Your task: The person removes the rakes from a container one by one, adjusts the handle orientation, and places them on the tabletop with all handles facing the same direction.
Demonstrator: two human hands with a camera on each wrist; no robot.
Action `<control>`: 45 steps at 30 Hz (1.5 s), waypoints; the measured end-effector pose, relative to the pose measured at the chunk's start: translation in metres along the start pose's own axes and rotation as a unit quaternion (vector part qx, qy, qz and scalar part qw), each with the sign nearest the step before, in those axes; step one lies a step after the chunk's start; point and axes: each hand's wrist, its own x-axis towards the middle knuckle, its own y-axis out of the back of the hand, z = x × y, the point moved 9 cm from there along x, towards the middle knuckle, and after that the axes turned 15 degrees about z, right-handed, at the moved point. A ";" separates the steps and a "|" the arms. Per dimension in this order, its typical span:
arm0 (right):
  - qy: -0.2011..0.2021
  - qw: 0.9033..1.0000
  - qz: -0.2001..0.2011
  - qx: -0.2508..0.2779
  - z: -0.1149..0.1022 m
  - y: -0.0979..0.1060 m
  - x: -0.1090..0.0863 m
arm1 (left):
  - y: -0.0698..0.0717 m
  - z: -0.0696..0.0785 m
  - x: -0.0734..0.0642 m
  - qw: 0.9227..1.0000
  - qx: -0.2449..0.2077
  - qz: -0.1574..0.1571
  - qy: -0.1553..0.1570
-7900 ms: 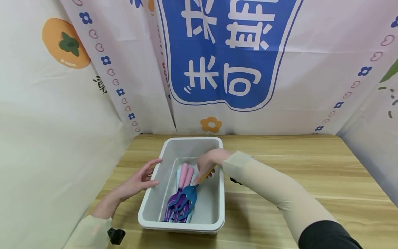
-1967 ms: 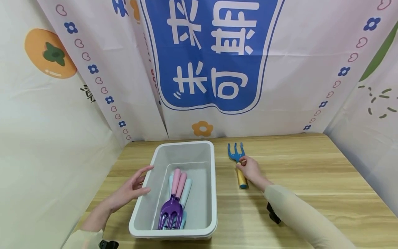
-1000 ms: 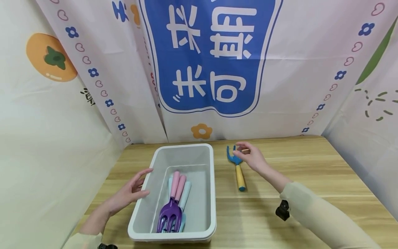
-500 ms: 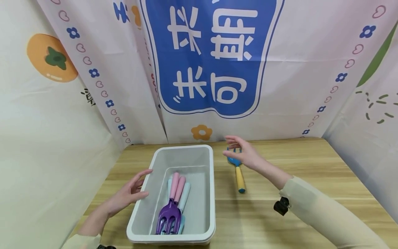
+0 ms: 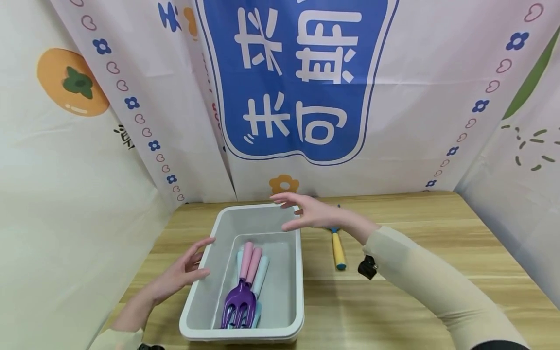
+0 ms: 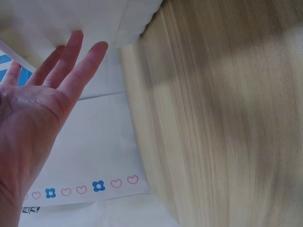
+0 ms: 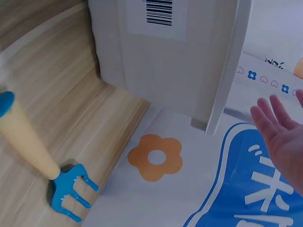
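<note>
A light grey plastic bin (image 5: 280, 287) stands on the table. My left hand (image 5: 178, 273) rests at its left rim with fingers extended; the left wrist view shows the fingers (image 6: 71, 59) against the bin's side. Over the bin's back right corner my right hand (image 5: 312, 212) hovers, holding nothing, its fingers spread. Inside lie a purple hand fork (image 5: 239, 296) with a pink handle, another pink handle (image 5: 255, 262) and light blue tools (image 5: 261, 274), partly covered. Right of the bin lies a blue hand fork (image 7: 68, 189) with a yellow handle (image 5: 338, 250), its tines mostly behind my right wrist.
The wood-grain table (image 5: 415, 233) reaches back to a printed cloth backdrop (image 5: 385, 170), with cloth on the left and right too. A barcode label (image 7: 159, 16) shows on the bin's outer side.
My right hand lifted the blue fork from the bin, laid it on the table and let it go. Since then it has moved left over the bin. The left hand stays at the rim.
</note>
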 end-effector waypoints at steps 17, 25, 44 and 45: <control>-0.042 0.983 -0.154 -0.095 0.018 -0.082 0.028 | -0.001 -0.001 0.000 1.000 -0.006 -0.008 0.010; -0.042 0.963 -0.216 -0.154 0.030 -0.116 0.029 | 0.000 0.000 -0.001 1.000 -0.010 -0.009 0.011; -0.017 0.950 -0.242 -0.198 0.040 -0.149 0.041 | -0.003 0.006 -0.001 1.000 -0.017 -0.020 0.001; -0.017 0.949 -0.245 -0.198 0.040 -0.150 0.041 | -0.004 0.005 -0.001 1.000 -0.018 -0.021 0.001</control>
